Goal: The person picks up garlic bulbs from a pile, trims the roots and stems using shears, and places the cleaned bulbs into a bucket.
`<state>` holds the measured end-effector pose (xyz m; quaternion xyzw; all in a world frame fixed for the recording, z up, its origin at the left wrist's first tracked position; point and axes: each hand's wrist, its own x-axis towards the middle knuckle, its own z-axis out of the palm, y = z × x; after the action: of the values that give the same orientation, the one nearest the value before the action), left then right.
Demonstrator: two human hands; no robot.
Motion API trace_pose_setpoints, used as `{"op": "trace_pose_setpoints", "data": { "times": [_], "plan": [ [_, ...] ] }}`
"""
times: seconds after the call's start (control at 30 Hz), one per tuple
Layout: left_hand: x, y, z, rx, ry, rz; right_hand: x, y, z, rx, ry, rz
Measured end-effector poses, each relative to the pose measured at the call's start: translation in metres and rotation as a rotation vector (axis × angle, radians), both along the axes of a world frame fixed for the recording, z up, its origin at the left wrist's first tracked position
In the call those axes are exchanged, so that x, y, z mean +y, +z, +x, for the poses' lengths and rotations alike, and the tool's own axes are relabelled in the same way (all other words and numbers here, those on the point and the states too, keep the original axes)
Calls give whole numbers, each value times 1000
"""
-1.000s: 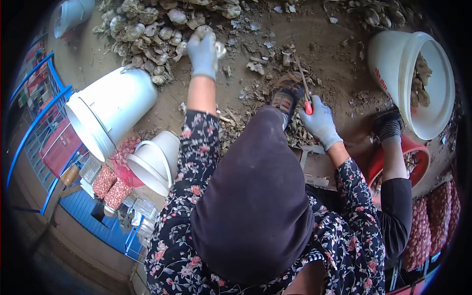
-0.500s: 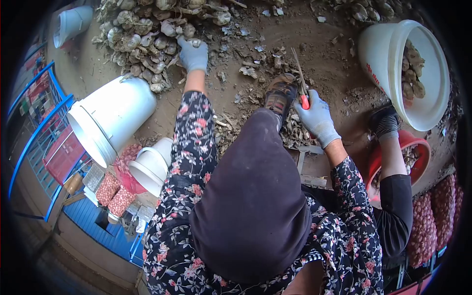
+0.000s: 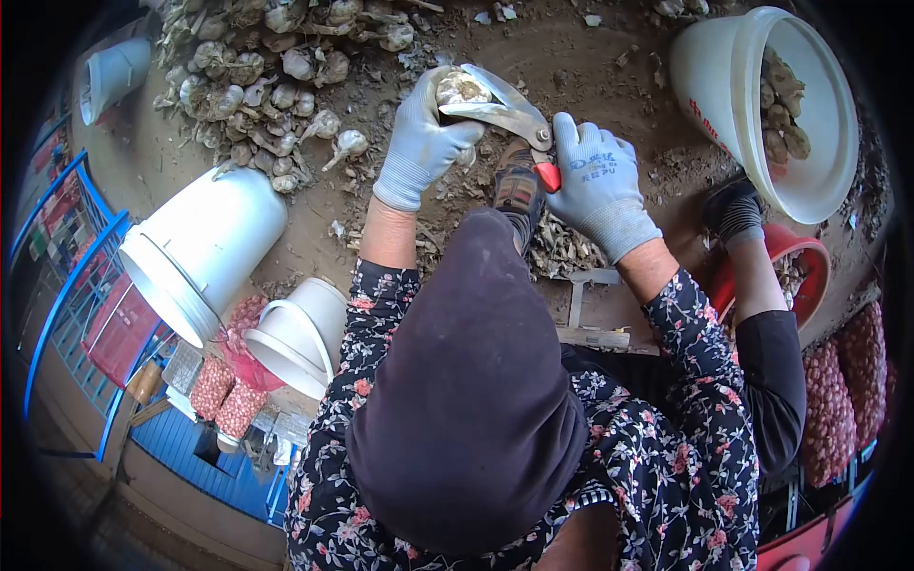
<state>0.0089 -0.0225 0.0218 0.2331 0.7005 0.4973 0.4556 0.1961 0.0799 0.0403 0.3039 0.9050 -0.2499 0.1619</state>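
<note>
Gloved in pale grey-blue, my left hand [image 3: 419,143] is closed around a garlic bulb [image 3: 464,88], held up in front of me. My right hand [image 3: 605,186] grips red-handled shears [image 3: 522,120]. The blades are spread, one on each side of the bulb, at its right. The bulb's stem is hard to make out. Beyond my left hand, a heap of garlic with dry stems [image 3: 248,71] lies on the ground, and a few bulbs sit loose at its near edge.
A large white bucket [image 3: 214,247] and a smaller one [image 3: 309,333] lie tipped at left. Another white bucket [image 3: 709,86] at right holds some garlic. A red basin [image 3: 809,276] stands beside my leg. Filled net bags [image 3: 828,409] are at lower right. Dry trimmings [image 3: 562,249] litter the ground.
My left hand has come back from the heap with a garlic bulb. My right hand has brought the shears up and left, and their blades are now open around the bulb.
</note>
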Motion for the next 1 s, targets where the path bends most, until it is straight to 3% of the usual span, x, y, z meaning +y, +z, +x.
{"op": "trace_pose_setpoints", "data": {
  "times": [0.07, 0.1, 0.17, 0.33, 0.37, 0.43, 0.5, 0.53, 0.57, 0.63, 0.7, 1.0],
  "plan": [
    [-2, -4, -4, 373, -173, 13, 0, 1, 1, -4, 18, 19],
    [-2, -2, -3, 367, -171, 11, 0, 1, 1, -40, 33, -12],
    [0, 4, -4, -8, -157, -122, 1, 0, 2, -74, 52, -42],
    [3, 6, -6, -60, -264, -130, 3, -19, 15, -68, -18, -299],
    [5, 9, -5, -22, -332, -115, 5, -28, 18, -22, -29, -226],
    [5, 10, -9, -157, -268, -169, 6, -32, 24, -38, -200, -274],
    [1, -21, -17, -303, 29, 29, -2, -32, 34, 50, -457, -372],
    [0, -29, -20, -304, 58, 50, -5, -27, 41, 132, -508, -455],
    [-4, -35, -19, -304, 51, 56, -8, -22, 47, 75, -617, -671],
    [-1, -30, -6, -658, 214, 289, -22, -19, 57, 101, -751, -1066],
    [7, -32, 9, -748, 231, 379, -32, -5, 56, 265, -751, -1319],
    [26, -23, 39, -693, 169, 345, -31, -2, 47, 380, -761, -1273]
  ]
}}
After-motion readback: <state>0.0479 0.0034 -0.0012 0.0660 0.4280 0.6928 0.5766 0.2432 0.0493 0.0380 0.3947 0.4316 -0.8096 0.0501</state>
